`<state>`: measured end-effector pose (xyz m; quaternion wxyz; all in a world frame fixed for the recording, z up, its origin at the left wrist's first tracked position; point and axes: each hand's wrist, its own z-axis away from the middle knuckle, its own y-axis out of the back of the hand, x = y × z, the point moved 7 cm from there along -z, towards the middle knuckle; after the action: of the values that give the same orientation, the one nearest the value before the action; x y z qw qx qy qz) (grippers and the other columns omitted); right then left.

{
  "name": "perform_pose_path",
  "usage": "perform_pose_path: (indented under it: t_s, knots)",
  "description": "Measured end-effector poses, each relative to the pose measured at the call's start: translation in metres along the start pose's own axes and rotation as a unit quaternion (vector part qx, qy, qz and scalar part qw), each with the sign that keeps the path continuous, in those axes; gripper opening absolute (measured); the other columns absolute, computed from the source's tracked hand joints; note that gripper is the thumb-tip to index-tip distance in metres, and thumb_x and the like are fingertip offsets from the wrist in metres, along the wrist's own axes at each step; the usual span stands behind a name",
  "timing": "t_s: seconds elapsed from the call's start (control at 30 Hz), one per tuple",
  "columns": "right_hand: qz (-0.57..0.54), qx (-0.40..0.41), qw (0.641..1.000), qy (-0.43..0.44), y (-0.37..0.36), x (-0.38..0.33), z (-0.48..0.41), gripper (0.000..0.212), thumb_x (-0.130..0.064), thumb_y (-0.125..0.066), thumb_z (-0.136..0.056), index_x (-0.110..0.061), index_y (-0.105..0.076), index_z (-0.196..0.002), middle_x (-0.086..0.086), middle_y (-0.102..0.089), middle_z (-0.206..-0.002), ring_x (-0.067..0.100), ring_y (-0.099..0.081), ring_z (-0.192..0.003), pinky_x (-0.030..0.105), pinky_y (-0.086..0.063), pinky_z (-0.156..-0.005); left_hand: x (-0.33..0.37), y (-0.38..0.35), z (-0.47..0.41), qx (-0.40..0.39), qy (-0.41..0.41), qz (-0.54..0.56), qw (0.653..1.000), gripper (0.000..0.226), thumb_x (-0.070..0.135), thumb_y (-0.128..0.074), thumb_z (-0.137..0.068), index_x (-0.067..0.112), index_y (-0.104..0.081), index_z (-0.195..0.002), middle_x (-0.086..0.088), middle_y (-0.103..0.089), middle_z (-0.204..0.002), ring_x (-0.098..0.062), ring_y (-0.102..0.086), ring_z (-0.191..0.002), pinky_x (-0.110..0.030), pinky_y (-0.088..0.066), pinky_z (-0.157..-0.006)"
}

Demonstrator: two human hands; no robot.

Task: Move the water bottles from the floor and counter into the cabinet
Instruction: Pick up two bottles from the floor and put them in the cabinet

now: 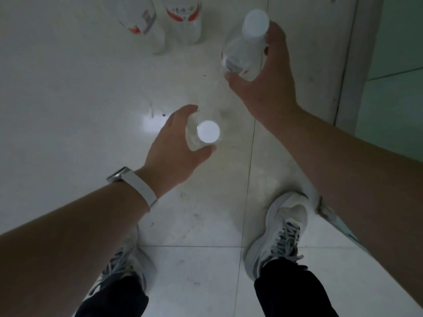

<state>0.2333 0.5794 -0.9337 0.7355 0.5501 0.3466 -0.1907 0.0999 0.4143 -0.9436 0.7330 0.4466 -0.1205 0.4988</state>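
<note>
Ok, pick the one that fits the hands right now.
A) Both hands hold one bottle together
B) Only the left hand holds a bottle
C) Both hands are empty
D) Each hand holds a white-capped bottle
D: the left hand wraps one white-capped bottle and the right hand wraps another bottle, while two more bottles stand on the floor ahead.

White caps, red-and-white labels, pale glossy floor tiles
</note>
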Motion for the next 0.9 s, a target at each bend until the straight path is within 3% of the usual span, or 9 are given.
perform_pose_path:
  t_s: [0.13, 0.23, 0.43, 0.53, 0.73, 0.9]
  knots:
    - [0.001, 0.002, 1.000, -0.003, 0.003, 0.000, -0.011, 0.067, -0.033, -0.077, -0.075, -0.014, -0.038, -0.127, -0.007, -0.048, -0.117, 0.012, -0.053, -0.108, 0.019, -0.047, -0.086, 0.006, -0.002, -0.005, 0.025, -0.018, 0.008, 0.999, 0.069, 0.032, -0.083, -0.075, 0.026, -0.046, -0.132, 0.010, -0.054, -0.116, -0.011, -0.052, -0.101, -0.023, -0.041, -0.081]
    - [0.023, -0.027, 0.999, -0.003, 0.003, -0.002, -0.010, 0.064, -0.038, -0.078, -0.073, -0.016, -0.040, -0.120, -0.007, -0.053, -0.111, 0.013, -0.057, -0.096, 0.030, -0.053, -0.078, 0.010, 0.002, -0.003, 0.046, -0.014, 0.018, 0.999, 0.059, 0.035, -0.084, -0.072, 0.030, -0.048, -0.119, 0.012, -0.058, -0.108, -0.011, -0.055, -0.096, -0.022, -0.041, -0.074]
    - [0.041, -0.055, 0.998, 0.008, 0.028, -0.026, 0.019, 0.067, -0.044, -0.077, -0.074, -0.016, -0.043, -0.123, -0.008, -0.054, -0.111, 0.013, -0.055, -0.097, 0.037, -0.052, -0.081, 0.019, 0.024, 0.022, 0.070, 0.006, 0.075, 0.995, 0.058, 0.042, -0.084, -0.073, 0.038, -0.045, -0.116, 0.017, -0.060, -0.111, -0.008, -0.058, -0.098, -0.012, -0.041, -0.075]
    - [0.029, -0.046, 0.999, 0.006, 0.050, -0.048, 0.036, 0.068, -0.044, -0.077, -0.073, -0.017, -0.045, -0.127, -0.003, -0.057, -0.118, 0.016, -0.055, -0.103, 0.042, -0.051, -0.085, 0.029, 0.054, 0.043, 0.085, 0.011, 0.086, 0.993, 0.057, 0.041, -0.085, -0.073, 0.045, -0.041, -0.109, 0.026, -0.057, -0.101, -0.001, -0.058, -0.091, -0.010, -0.041, -0.072]
    - [0.003, -0.038, 0.999, 0.003, 0.101, -0.116, 0.059, 0.063, -0.040, -0.080, -0.072, -0.021, -0.049, -0.123, -0.006, -0.055, -0.114, 0.015, -0.055, -0.102, 0.043, -0.050, -0.087, 0.060, 0.132, 0.101, 0.122, 0.020, 0.121, 0.985, 0.058, 0.041, -0.084, -0.073, 0.044, -0.042, -0.113, 0.035, -0.055, -0.099, 0.015, -0.055, -0.091, -0.012, -0.043, -0.074]
    - [-0.018, -0.044, 0.999, -0.003, 0.143, -0.205, 0.080, 0.060, -0.035, -0.082, -0.072, -0.032, -0.045, -0.118, -0.014, -0.050, -0.110, 0.011, -0.053, -0.101, 0.042, -0.050, -0.088, 0.096, 0.211, 0.166, 0.174, 0.013, 0.160, 0.972, 0.057, 0.040, -0.084, -0.073, 0.043, -0.045, -0.114, 0.047, -0.053, -0.099, 0.015, -0.055, -0.096, -0.018, -0.048, -0.081]
